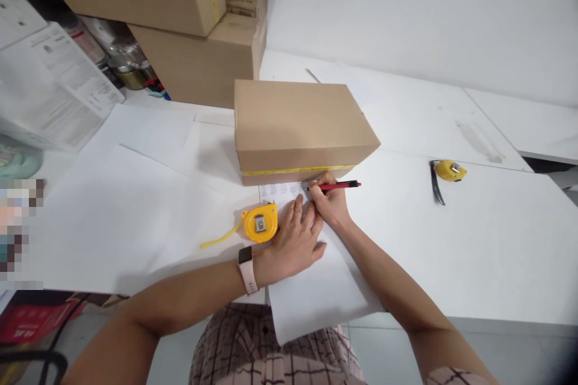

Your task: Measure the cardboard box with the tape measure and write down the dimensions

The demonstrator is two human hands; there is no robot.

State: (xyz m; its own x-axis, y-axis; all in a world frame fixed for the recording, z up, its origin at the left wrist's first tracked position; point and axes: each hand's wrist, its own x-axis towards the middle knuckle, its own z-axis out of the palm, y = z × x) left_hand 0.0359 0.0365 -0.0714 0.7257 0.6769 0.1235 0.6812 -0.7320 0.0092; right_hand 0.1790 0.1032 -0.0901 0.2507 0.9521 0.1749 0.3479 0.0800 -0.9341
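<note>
My right hand (333, 201) is closed around a red and black pen (339, 186), its tip on a sheet of paper (320, 283). Rows of handwriting run along the top of that sheet. Spread flat on the same paper is my left hand (298, 237), fingers pointing away from me. Just left of it lies a yellow tape measure (261, 223) with a yellow strap. Beyond both hands sits a closed cardboard box (302, 123), a yellow tape strip along its lower front side. The sheet's near end hangs over the table edge.
More cardboard boxes (198, 60) are stacked at the back left. Loose white sheets (103, 204) cover the left of the white table (451, 252). A second tape measure (450, 170) with a black strap lies on the right. A white wall (428, 18) stands behind.
</note>
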